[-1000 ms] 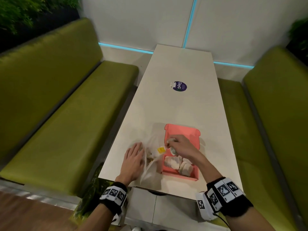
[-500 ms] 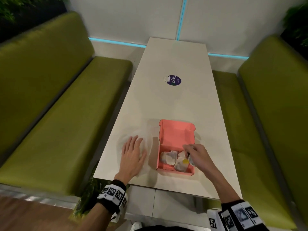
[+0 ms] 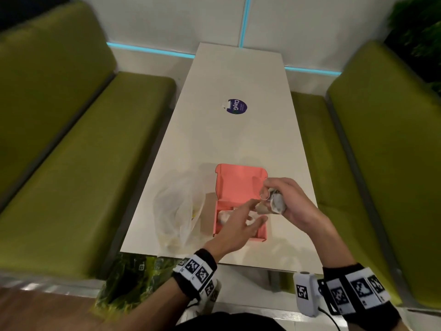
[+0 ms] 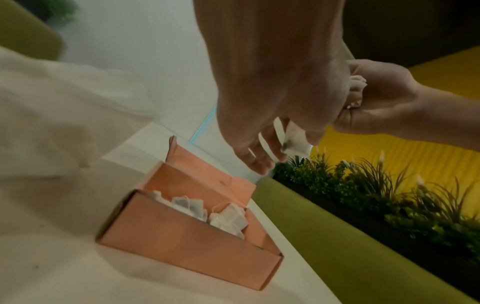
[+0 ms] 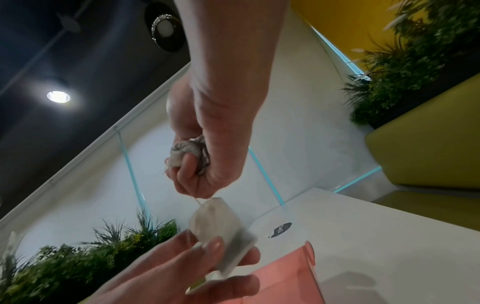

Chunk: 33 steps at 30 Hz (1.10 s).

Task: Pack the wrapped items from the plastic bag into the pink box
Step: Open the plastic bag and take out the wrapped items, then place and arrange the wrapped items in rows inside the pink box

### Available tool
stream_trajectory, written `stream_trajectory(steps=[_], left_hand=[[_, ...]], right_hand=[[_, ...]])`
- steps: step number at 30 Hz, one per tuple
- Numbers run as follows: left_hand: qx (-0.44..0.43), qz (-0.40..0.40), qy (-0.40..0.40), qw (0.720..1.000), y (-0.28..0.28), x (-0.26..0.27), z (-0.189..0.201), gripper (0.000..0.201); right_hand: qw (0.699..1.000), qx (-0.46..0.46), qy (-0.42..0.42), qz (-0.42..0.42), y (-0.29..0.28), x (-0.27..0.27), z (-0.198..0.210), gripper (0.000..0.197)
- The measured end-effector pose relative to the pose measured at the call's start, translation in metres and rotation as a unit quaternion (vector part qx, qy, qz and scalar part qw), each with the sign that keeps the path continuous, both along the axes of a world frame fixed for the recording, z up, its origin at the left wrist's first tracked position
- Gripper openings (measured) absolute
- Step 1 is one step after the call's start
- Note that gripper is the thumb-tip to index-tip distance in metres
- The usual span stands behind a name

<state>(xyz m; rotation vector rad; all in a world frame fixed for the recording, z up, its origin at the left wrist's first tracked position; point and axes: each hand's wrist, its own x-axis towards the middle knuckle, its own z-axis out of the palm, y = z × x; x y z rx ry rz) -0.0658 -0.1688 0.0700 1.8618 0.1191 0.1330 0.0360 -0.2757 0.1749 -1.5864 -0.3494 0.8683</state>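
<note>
Green benches (image 3: 71, 151) flank the white table (image 3: 238, 139), which carries a round purple sticker (image 3: 236, 106) at its middle. The clear plastic bag (image 3: 176, 211) slumps near the table's near edge, just left of the open pink box (image 3: 241, 187), whose tray already holds several wrapped items (image 4: 207, 211). Above the box, the right hand (image 3: 290, 199) clutches a bunch of wrapped pouches (image 3: 276, 201), fingers curled round them. One pouch (image 5: 221, 222) dangles by its string below that fist, and the left hand (image 3: 235, 230) reaches under it, fingers spread and touching it.

The white table (image 3: 238, 139) carries an open pink box (image 3: 238, 187), a plastic bag (image 3: 176, 211) beside it, and a round sticker (image 3: 237, 106).
</note>
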Motion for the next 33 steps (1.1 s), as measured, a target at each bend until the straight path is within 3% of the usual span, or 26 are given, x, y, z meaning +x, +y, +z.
stream_trajectory(steps=[2, 7, 10, 14, 18, 20, 22, 25, 26, 28, 30, 33], left_hand=[[-0.025, 0.03, -0.02, 0.999, -0.002, 0.002, -0.003, 0.013], [-0.075, 0.111, -0.051, 0.99, 0.005, -0.003, -0.004, 0.016], [-0.064, 0.167, -0.058, 0.982, 0.015, -0.007, -0.004, 0.015], [0.033, 0.224, -0.07, 0.971, 0.018, -0.007, -0.006, 0.019], [0.212, 0.18, -0.064, 0.958, 0.004, -0.008, -0.015, 0.025], [0.259, 0.153, -0.034, 0.953, -0.004, -0.009, -0.021, 0.031], [0.236, 0.161, -0.036, 0.958, -0.004, -0.013, -0.017, 0.03], [0.11, 0.154, -0.034, 0.981, 0.005, -0.022, -0.013, 0.033], [0.088, 0.136, -0.019, 0.987, 0.01, -0.028, -0.013, 0.034], [0.182, 0.09, 0.006, 0.979, 0.021, -0.039, -0.022, 0.027], [0.342, 0.028, 0.04, 0.939, 0.029, -0.045, -0.039, 0.023], [0.419, -0.026, 0.082, 0.904, 0.035, -0.051, -0.059, 0.023]], right_hand=[[1.0, 0.005, 0.013, -0.021, -0.004, 0.005, -0.001, 0.037], [0.996, 0.006, 0.024, -0.085, -0.013, 0.01, -0.019, 0.025], [0.982, -0.004, 0.034, -0.184, -0.012, 0.008, -0.044, 0.017], [0.967, -0.007, 0.069, -0.247, -0.001, -0.01, -0.071, 0.019], [0.978, 0.0, 0.105, -0.18, 0.022, -0.043, -0.09, 0.027], [0.977, -0.001, 0.087, -0.194, 0.03, -0.053, -0.1, 0.033], [0.974, 0.01, 0.062, -0.219, 0.034, -0.055, -0.102, 0.026], [0.97, 0.005, 0.045, -0.24, 0.026, -0.044, -0.107, 0.018], [0.972, -0.022, 0.009, -0.235, 0.021, -0.038, -0.112, 0.016], [0.974, -0.102, -0.099, -0.178, 0.012, -0.028, -0.123, 0.014], [0.958, -0.173, -0.217, -0.074, 0.009, -0.022, -0.133, 0.013], [0.912, -0.246, -0.314, 0.096, 0.008, -0.023, -0.145, 0.015]])
